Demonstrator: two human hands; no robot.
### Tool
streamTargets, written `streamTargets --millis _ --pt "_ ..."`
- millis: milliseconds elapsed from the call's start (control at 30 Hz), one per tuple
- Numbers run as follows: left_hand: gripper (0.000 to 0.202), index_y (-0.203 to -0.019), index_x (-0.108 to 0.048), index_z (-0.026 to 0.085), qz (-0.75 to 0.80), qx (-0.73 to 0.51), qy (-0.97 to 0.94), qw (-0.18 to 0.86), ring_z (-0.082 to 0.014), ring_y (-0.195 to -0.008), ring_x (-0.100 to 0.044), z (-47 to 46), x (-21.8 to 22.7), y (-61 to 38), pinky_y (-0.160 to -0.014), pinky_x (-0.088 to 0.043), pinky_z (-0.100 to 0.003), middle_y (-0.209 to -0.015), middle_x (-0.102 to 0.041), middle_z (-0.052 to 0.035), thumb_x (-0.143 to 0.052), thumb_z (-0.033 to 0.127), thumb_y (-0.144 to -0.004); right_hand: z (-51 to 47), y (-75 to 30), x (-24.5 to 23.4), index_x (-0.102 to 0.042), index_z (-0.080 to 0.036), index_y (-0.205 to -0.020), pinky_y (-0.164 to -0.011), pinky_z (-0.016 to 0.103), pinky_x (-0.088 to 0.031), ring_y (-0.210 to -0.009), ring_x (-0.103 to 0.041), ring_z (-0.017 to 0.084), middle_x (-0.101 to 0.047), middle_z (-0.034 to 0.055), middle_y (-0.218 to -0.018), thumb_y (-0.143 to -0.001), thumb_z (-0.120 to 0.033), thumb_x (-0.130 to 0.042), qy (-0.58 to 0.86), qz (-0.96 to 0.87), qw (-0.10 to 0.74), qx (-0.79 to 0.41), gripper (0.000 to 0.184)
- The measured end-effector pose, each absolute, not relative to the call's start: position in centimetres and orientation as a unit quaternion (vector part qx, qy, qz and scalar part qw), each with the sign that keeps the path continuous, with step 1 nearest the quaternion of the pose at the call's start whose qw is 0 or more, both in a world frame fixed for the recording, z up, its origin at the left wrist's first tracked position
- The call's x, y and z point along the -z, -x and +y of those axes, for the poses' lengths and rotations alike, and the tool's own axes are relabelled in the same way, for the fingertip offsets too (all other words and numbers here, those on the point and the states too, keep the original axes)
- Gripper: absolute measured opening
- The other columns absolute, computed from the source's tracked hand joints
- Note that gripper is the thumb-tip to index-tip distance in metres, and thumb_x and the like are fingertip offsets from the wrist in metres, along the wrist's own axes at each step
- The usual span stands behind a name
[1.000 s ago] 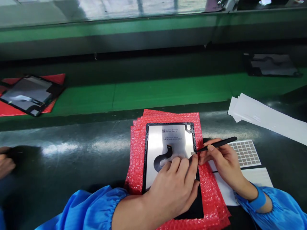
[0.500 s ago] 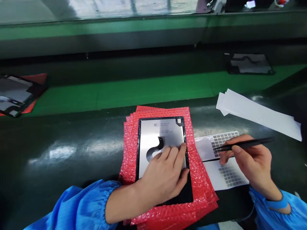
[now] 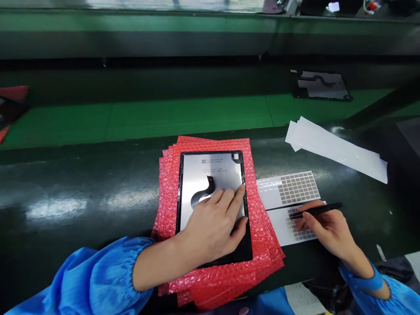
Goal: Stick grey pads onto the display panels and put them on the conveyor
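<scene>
A tablet screen panel (image 3: 226, 170) with a silver back, black frame and curved black flex cable (image 3: 202, 192) lies on a stack of red bubble-wrap bags (image 3: 167, 197). My left hand (image 3: 215, 223) rests across the panel's lower half, fingers extended, with index fingertip and thumb at its right edge. Black tweezers (image 3: 323, 208) are pinched in my right hand (image 3: 328, 227). Their tips are over the grid of small grey squares on the lower white sheet (image 3: 278, 227). Just above it, the upper label sheet (image 3: 298, 188) carries a similar grid, in plain sight.
White paper strips (image 3: 341, 148) lie at the right on the dark green table (image 3: 98, 175). Another screen panel (image 3: 321, 85) rests farther back on the right. At the far left a red bag (image 3: 13, 94) and a dark panel are partly in view.
My right hand with the tweezers has moved from the upper sheet's grid down to the lower sheet. My left hand stays on the panel. The whole view has shifted slightly.
</scene>
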State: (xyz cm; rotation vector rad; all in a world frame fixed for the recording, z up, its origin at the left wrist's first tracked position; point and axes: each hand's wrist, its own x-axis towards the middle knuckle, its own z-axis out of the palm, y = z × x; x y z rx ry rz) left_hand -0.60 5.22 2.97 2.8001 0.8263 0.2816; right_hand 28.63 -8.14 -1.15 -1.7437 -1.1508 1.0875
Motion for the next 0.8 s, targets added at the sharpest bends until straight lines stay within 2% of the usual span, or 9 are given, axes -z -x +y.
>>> streamTargets --millis 100,200,267,300,367,433,500,567,800 --pt "0.047 -0.141 -0.055 0.002 0.267 -0.138 -0.941 0.156 -0.0274 -0.084 -0.070 5.6 -3.7 1.4 -0.066 -0.062 -0.041 -0.100 -0.072 -0.0131 -0.052 0.027 -0.101 -8.2 -28.9 1.2 -0.071 -0.023 -0.094 -0.055 0.028 -0.063 -0.056 -0.077 0.023 -0.077 0.0040 -0.063 -0.097 -0.060 -0.069 0.686 -0.463 0.361 -0.430 0.037" --pt "0.036 -0.136 -0.059 0.014 0.265 -0.242 -0.911 0.203 -0.0186 -0.071 -0.065 6.9 -4.4 3.3 -0.061 -0.055 -0.032 -0.089 -0.071 -0.0048 -0.058 0.023 -0.102 -8.2 -29.0 1.4 -0.071 -0.023 -0.095 -0.054 0.028 -0.062 -0.057 -0.077 0.023 -0.077 0.0030 -0.063 -0.098 -0.059 -0.069 0.685 -0.468 0.356 -0.430 0.036" --pt "0.029 -0.129 -0.064 0.022 0.306 -0.312 -0.883 0.172 -0.0179 -0.072 -0.064 8.3 -4.2 5.0 -0.066 -0.055 -0.033 -0.088 -0.069 -0.0023 -0.062 0.020 -0.100 -8.2 -29.0 1.4 -0.071 -0.023 -0.095 -0.054 0.028 -0.061 -0.057 -0.077 0.023 -0.077 0.0028 -0.063 -0.098 -0.058 -0.068 0.686 -0.471 0.354 -0.428 0.036" --pt "0.029 -0.128 -0.065 0.025 0.333 -0.333 -0.870 0.147 -0.0199 -0.080 -0.066 9.0 -3.8 5.9 -0.074 -0.057 -0.036 -0.094 -0.070 -0.0033 -0.063 0.020 -0.099 -8.2 -29.0 1.4 -0.071 -0.023 -0.095 -0.054 0.028 -0.061 -0.057 -0.077 0.023 -0.077 0.0027 -0.063 -0.098 -0.058 -0.068 0.686 -0.471 0.354 -0.427 0.035" --pt "0.034 -0.134 -0.064 0.029 0.384 -0.342 -0.849 0.121 -0.0273 -0.109 -0.068 10.4 -2.6 7.6 -0.097 -0.058 -0.047 -0.121 -0.070 -0.0079 -0.062 0.024 -0.100 -8.2 -29.0 1.4 -0.071 -0.023 -0.095 -0.054 0.028 -0.061 -0.059 -0.078 0.024 -0.076 0.0025 -0.062 -0.098 -0.057 -0.069 0.684 -0.472 0.355 -0.429 0.034" --pt "0.047 -0.150 -0.054 0.031 0.407 -0.322 -0.842 0.150 -0.0331 -0.140 -0.055 11.4 -1.0 8.9 -0.118 -0.047 -0.056 -0.152 -0.056 -0.0103 -0.060 0.029 -0.103 -8.2 -29.1 1.3 -0.072 -0.023 -0.094 -0.054 0.028 -0.061 -0.059 -0.078 0.024 -0.076 0.0022 -0.062 -0.098 -0.056 -0.070 0.681 -0.472 0.355 -0.433 0.034" --pt "0.057 -0.161 -0.039 0.033 0.406 -0.294 -0.838 0.216 -0.0332 -0.156 -0.037 11.9 0.4 9.9 -0.128 -0.034 -0.060 -0.169 -0.039 -0.0089 -0.056 0.035 -0.106 -8.1 -29.1 1.2 -0.072 -0.022 -0.094 -0.054 0.028 -0.061 -0.058 -0.077 0.023 -0.076 0.0023 -0.062 -0.097 -0.055 -0.071 0.679 -0.468 0.356 -0.439 0.033" --pt "0.061 -0.165 -0.032 0.035 0.398 -0.279 -0.832 0.268 -0.0313 -0.160 -0.029 12.0 1.4 10.3 -0.132 -0.027 -0.059 -0.173 -0.031 -0.0066 -0.052 0.039 -0.108 -8.0 -29.1 1.2 -0.073 -0.022 -0.093 -0.055 0.028 -0.061 -0.057 -0.076 0.022 -0.076 0.0027 -0.062 -0.096 -0.055 -0.073 0.675 -0.454 0.365 -0.453 0.033" --pt "0.061 -0.166 -0.028 0.036 0.388 -0.287 -0.821 0.304 -0.0300 -0.162 -0.026 10.8 1.7 10.3 -0.133 -0.023 -0.059 -0.175 -0.028 -0.0050 -0.051 0.038 -0.109 -7.2 -28.6 0.2 -0.074 -0.019 -0.087 -0.054 0.030 -0.064 -0.052 -0.075 0.022 -0.076 0.0052 -0.062 -0.092 -0.051 -0.080 0.640 -0.348 0.448 -0.519 0.033"
